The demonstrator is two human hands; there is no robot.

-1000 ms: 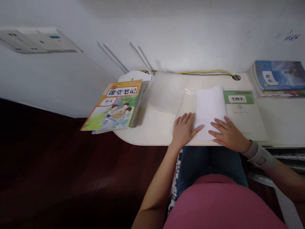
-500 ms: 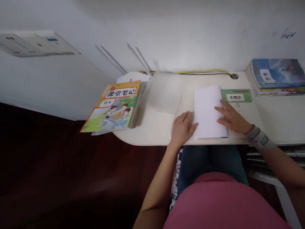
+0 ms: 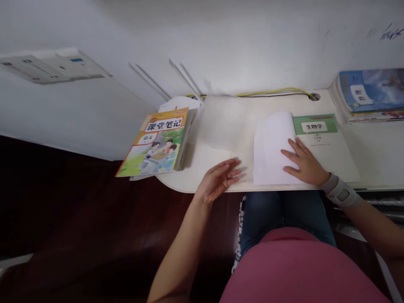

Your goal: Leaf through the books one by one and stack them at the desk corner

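A textbook (image 3: 325, 147) with a green band on its cover lies near the desk's front edge. A white paper flap (image 3: 273, 147) is folded over its left part. My right hand (image 3: 304, 162), a grey band at its wrist, rests with spread fingers on the flap and the cover. To the left, my left hand (image 3: 221, 179) hovers by the desk edge, palm turned inward, fingers loosely stretched and slightly blurred, holding nothing I can see. Beyond it a thin translucent sheet (image 3: 221, 122) lies on the desk.
A stack of books with an orange and green notebook (image 3: 158, 143) on top overhangs the desk's left end. Another book stack with a blue cover (image 3: 372, 90) stands at the back right. A yellow cable (image 3: 271, 92) runs along the wall into a desk hole (image 3: 314, 97).
My left hand has come off the paper and moved left, turning its palm inward. My right hand has shifted slightly down on the flap, and its fingers have spread. The view has moved a little.
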